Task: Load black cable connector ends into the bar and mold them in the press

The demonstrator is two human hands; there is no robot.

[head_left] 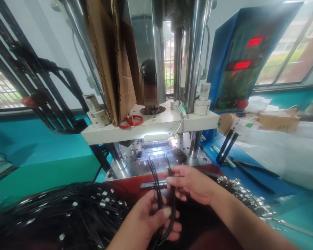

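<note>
Black cables hang in a loop between my hands, their thin ends pointing up at the press. My left hand is closed around the cables low on the loop, thumb on top. Higher up and to the right, my right hand pinches the other side of the loop between thumb and fingers. Just beyond the fingertips lies the steel bed of the press, lit by a white lamp. A flat metal bar sits behind the cables on the red front edge.
A heap of black cables with metal connectors lies at the left; more connectors are at the right. Red-handled scissors rest on the white press plate. Tweezers lie on a blue surface beneath the blue control box.
</note>
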